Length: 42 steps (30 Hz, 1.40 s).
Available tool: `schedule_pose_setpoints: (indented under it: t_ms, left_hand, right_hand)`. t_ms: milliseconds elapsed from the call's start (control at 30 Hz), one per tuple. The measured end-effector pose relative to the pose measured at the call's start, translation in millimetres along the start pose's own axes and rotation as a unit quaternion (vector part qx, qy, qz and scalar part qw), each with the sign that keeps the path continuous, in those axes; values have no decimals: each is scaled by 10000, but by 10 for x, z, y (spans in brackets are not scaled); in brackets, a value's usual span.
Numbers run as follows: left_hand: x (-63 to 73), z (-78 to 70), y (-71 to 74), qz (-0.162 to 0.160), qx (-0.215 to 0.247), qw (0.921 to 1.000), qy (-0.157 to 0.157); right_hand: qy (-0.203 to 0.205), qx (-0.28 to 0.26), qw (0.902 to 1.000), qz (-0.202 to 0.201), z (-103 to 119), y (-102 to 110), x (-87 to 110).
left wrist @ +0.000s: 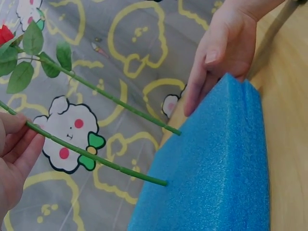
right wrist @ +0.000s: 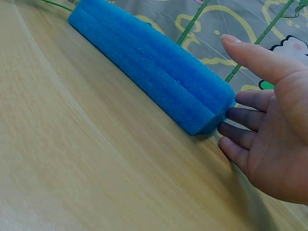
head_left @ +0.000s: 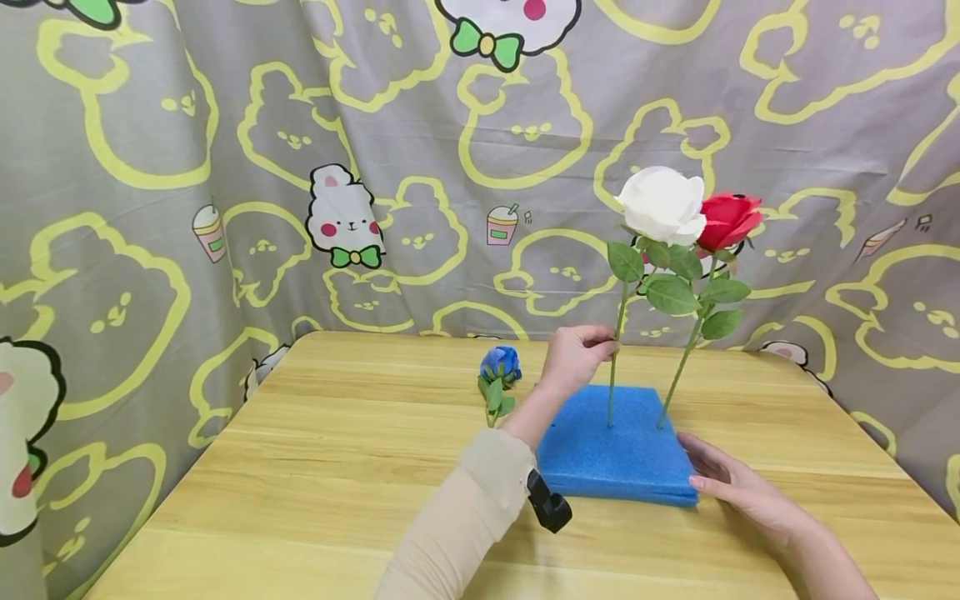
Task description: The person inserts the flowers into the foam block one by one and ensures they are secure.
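My left hand (head_left: 576, 357) pinches the green stem of a white artificial rose (head_left: 662, 205) between thumb and fingers. The foot of that stem stands in a blue foam block (head_left: 607, 454). To its right a red artificial rose (head_left: 729, 222) stands in the same block, its stem (left wrist: 113, 99) leaning a little to the right. At the block's right side is my right hand (head_left: 738, 486), fingers extended with the fingertips right at the foam's edge. In the right wrist view these fingers (right wrist: 250, 118) are spread and only loosely bent beside the block's end.
A blue artificial rose (head_left: 500, 364) lies on the wooden table (head_left: 337, 467), left of the foam and partly behind my left forearm. A black wrist camera (head_left: 550, 503) sits on my left sleeve. A grey patterned curtain (head_left: 420, 142) hangs behind the table.
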<state>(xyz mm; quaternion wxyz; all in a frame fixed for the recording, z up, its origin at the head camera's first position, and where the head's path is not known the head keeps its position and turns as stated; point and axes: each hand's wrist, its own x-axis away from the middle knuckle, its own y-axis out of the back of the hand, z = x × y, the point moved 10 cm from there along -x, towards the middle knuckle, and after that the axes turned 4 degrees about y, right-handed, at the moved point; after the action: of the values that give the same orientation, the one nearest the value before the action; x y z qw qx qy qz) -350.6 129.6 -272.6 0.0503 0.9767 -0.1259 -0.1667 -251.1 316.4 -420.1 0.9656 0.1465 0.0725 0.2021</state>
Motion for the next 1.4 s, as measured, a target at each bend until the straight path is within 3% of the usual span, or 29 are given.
schedule_pose_setpoints:
  t_ms: [667,900,1067,1400]
  left_hand:
    - [24,162,-70,55,102,9994,325]
    - [47,219,-119,133,-156,9991,362]
    - [57,287,-127,127,-343,9981,492]
    - [67,307,-147,132,-557,9973,453]
  right_hand:
    - [122,-48,9999,52,27,-11,1]
    - [-138,57,9999,-22,-20,10,-3]
    - [-13,-28,10000,67,10,-10,-7]
    - [137,-33,9998,114,33,-16,-5]
